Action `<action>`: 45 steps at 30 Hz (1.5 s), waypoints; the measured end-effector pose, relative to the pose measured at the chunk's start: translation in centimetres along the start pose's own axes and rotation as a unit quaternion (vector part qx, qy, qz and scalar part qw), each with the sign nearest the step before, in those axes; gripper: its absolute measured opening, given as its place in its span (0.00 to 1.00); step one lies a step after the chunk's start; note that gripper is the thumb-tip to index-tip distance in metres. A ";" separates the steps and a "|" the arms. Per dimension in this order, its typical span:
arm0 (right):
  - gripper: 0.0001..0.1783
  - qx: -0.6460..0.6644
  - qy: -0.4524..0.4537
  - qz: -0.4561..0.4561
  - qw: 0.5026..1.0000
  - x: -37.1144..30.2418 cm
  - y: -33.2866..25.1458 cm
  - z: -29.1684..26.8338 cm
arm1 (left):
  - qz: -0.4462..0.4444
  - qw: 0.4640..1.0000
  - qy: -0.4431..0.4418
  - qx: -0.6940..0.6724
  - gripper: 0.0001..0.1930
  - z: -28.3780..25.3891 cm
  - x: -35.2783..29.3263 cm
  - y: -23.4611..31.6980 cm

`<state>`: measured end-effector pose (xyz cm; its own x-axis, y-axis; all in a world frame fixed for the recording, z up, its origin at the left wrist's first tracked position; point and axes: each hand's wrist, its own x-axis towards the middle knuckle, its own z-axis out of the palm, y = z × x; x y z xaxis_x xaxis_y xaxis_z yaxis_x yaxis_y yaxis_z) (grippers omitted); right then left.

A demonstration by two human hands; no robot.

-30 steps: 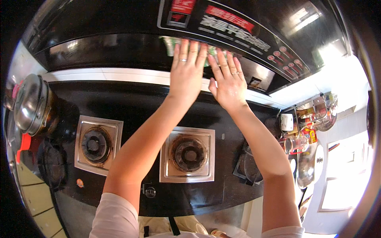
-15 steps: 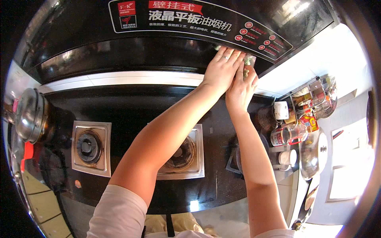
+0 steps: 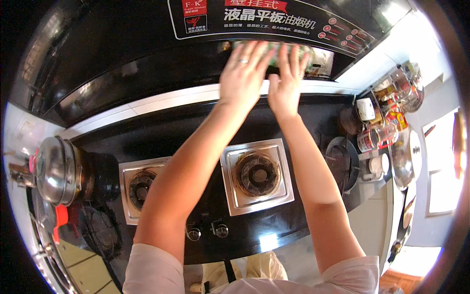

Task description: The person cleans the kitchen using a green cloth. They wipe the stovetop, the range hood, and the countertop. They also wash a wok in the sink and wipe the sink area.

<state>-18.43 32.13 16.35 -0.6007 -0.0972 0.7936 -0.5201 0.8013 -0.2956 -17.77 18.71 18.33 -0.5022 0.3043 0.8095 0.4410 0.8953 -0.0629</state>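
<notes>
Across the upper middle of the frame, the lower band of a black range hood gives both hands their working surface. To the left the glossy band runs on toward the upper left; to the right it ends at the hood's corner, close by. Below it runs a white ledge, then the dark countertop, whose front edge curves along the lower middle. The forearms pass over it, the left one partly hiding the left burner plate, while the right burner plate sits between them. A lidded pot bounds the left side, a dark pan the right.

Above the fingertips, the hood bears a white-outlined label with red and white lettering and small round red icons.

Left hand and right hand lie flattened side by side, fingers extended rather than curled. A green-and-white cloth shows beneath and between their fingers, mostly covered and blurred.
</notes>
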 end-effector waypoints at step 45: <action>0.29 -0.061 -0.040 -0.053 0.996 2.2 2.9 -4.2 | -0.042 0.993 -0.017 -0.108 0.29 3.2 2.0 5.0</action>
<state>-18.68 36.71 19.43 -0.5952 -0.2269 0.7709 -0.5085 0.8492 -0.1427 -18.92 24.78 17.76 -0.5681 0.2450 0.7857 0.5439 0.8283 0.1349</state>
